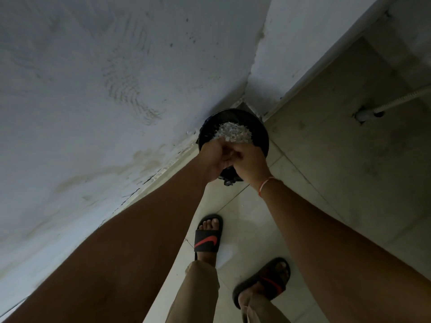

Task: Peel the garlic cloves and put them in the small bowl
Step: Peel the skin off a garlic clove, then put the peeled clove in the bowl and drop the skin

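Both arms reach forward and down over a black bin [258, 129] that stands on the tiled floor [326, 159] in the corner where 2 pale walls meet. The left hand [213, 159] and the right hand [248, 163] are pressed together just above the bin's near rim, fingers curled inward toward one another (they seem to be working at something small between them, but it is too hidden to tell whether it is a garlic clove or only skin). Inside the bin lies a heap of pale papery scraps [233, 134], just beyond the knuckles. A thin red-and-white thread [264, 184] circles the right wrist. Lower down, 2 feet in black slides stand on the tiles: the left slide [207, 236] carries a red swoosh, and the right slide [263, 279] is partly covered by a tan trouser leg [198, 294].
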